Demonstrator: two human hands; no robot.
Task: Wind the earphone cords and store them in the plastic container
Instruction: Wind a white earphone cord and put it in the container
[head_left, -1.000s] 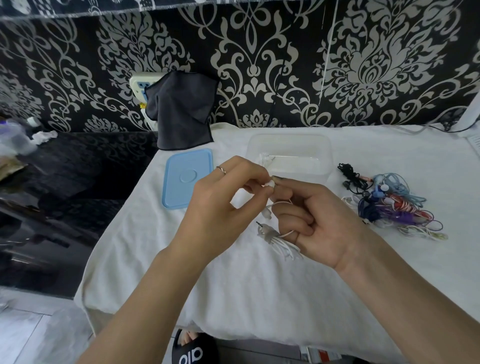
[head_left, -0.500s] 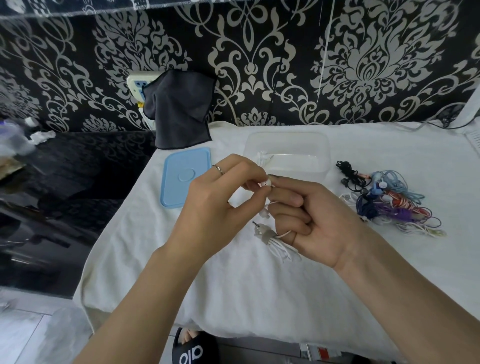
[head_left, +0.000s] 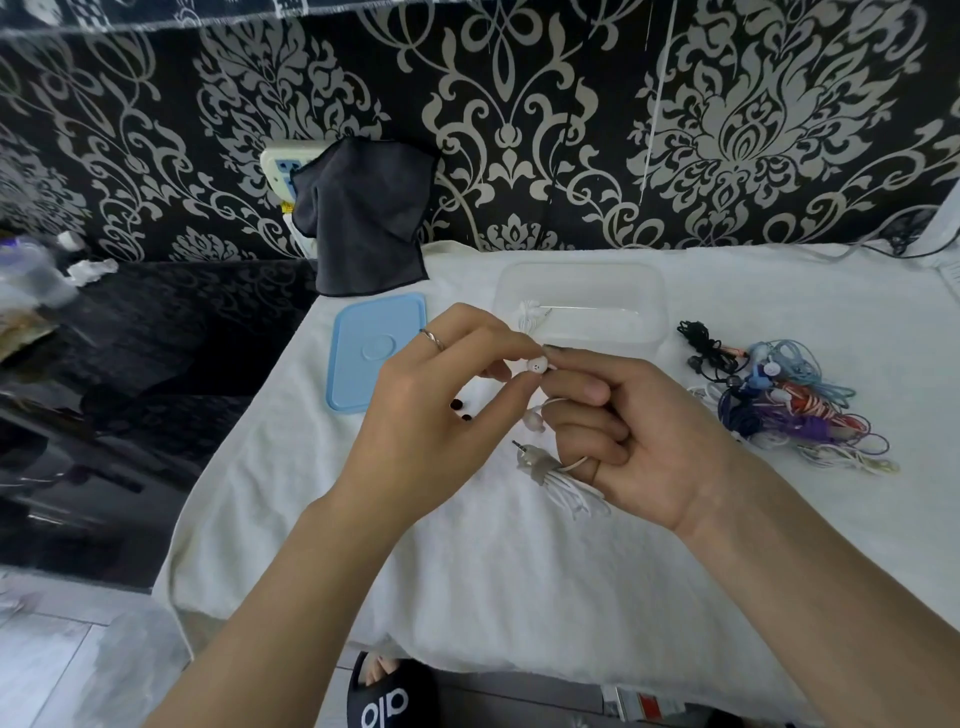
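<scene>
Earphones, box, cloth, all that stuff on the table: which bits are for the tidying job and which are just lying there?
For the job:
white earphones, held by the left hand and right hand
clear plastic container, one wound white cord already inside
blue lid
pile of coloured earphones

Just lying about:
dark cloth
wall socket
slipper

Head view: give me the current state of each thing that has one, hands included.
Left hand: pinching a white earbud.
Right hand: gripping the wound white earphone cord, jack sticking out.
Plastic container: open, one wound white earphone set inside.
Blue lid: off, flat beside the container.
Coloured earphones: tangled pile, outside the container.
Dark cloth: draped over the wall socket.
</scene>
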